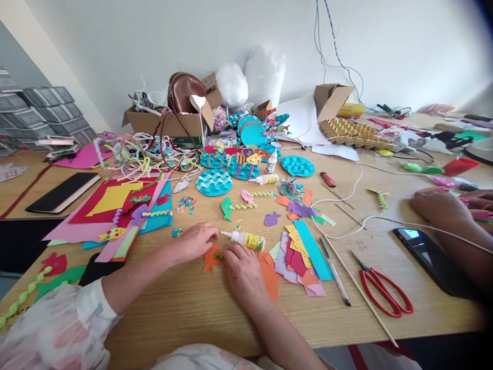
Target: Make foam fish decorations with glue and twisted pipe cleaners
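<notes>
An orange paper fish (210, 259) lies flat on the wooden table (169, 308) between my two hands. My left hand (196, 241) is above and left of the fish, fingers bent and close together; whatever is under its fingertips is hidden. My right hand (242, 272) rests at the fish's right edge, fingers curled around a small green piece (217, 255). Just behind my hands lies a glue bottle (248, 240) on its side, its nozzle towards the left. A purple paper fish (271, 219) lies behind the bottle.
Paper scraps (296, 257), a pen (334, 270), a wooden stick (362, 293) and red-handled scissors (385, 290) lie to the right. A phone (435, 262) is near another person's hands (442, 208). Coloured sheets (84, 221) lie left; blue decorated plates (213, 182) stand behind.
</notes>
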Tool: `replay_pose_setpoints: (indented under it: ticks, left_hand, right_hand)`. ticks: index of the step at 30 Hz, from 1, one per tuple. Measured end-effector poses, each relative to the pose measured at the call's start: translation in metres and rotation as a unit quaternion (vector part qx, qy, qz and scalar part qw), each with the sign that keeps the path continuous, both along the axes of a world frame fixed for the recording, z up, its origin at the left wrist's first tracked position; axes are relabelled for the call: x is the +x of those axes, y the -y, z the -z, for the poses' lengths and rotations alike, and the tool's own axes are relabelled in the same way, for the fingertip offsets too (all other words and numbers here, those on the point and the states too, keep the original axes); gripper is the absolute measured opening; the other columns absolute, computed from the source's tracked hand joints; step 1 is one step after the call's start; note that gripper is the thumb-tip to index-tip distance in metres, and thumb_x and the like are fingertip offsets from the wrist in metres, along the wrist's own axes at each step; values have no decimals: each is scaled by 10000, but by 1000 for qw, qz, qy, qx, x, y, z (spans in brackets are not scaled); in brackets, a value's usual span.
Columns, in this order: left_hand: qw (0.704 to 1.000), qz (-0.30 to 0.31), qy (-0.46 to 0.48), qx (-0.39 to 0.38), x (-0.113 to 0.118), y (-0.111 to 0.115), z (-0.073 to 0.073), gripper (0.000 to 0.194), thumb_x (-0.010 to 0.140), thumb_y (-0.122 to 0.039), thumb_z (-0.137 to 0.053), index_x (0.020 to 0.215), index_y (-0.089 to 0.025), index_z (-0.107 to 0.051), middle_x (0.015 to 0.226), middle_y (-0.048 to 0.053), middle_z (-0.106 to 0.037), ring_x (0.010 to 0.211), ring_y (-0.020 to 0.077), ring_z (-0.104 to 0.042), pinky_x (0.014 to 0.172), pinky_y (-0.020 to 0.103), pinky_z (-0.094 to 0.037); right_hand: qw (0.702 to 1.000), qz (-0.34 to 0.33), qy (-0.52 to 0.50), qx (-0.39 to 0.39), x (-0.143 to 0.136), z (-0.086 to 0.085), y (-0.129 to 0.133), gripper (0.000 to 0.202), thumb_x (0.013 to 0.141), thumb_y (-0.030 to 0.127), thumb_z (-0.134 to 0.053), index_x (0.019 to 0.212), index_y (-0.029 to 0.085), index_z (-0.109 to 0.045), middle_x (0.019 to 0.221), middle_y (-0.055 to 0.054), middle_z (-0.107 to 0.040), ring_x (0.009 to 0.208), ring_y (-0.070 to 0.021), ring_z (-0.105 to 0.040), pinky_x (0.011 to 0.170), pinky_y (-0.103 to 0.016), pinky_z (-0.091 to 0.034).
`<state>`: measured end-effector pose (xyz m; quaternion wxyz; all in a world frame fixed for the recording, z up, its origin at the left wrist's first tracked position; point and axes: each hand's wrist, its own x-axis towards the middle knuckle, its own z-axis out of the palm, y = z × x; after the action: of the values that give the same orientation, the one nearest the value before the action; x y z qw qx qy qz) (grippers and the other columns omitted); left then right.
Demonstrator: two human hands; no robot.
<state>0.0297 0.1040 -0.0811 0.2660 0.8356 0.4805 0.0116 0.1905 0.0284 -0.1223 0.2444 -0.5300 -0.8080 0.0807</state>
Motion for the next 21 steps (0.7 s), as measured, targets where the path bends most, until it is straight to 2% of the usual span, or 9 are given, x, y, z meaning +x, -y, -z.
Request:
replay_pose_setpoints:
  ticks: [8, 12, 16, 21]
  left_hand:
    - [999, 39, -9, -28, 3, -9, 3, 85, 671, -115, -474, 709, -184, -506, 737, -11, -538, 709, 152, -498, 606, 239, -352]
    - [997, 47, -7, -65, 4, -11, -2, 68, 679, -141, -455, 698, -185, -503, 647, -38, -522, 613, 130, -480, 523, 219, -310]
    - [996, 50, -17, -76, 5, -9, -6, 85, 680, -139, -466, 718, -183, -529, 650, -32, -533, 607, 131, -474, 527, 220, -299]
    - [994, 63, -32, -78, 5, -10, -4, 89, 701, -147, -464, 670, -177, -542, 643, -16, -530, 624, 139, -455, 543, 235, -285]
  right_hand:
    - [1000, 7, 1, -30, 0, -1, 1, 203, 845, 73, -498, 900, 198, -649, 899, -48, -645, 866, -182, -560, 766, -294, -408]
    - [999, 15, 5, -39, 0, -3, 2, 195, 860, 105, -489, 907, 206, -649, 898, -51, -638, 888, -187, -556, 782, -302, -404]
    - [998, 23, 7, -56, 0, -5, 2, 167, 849, 115, -513, 920, 195, -641, 935, -56, -627, 886, -192, -549, 782, -304, -404]
    - [998, 19, 13, -66, 0, -5, 1, 153, 851, 112, -512, 888, 186, -640, 922, -57, -620, 882, -196, -544, 785, -305, -401]
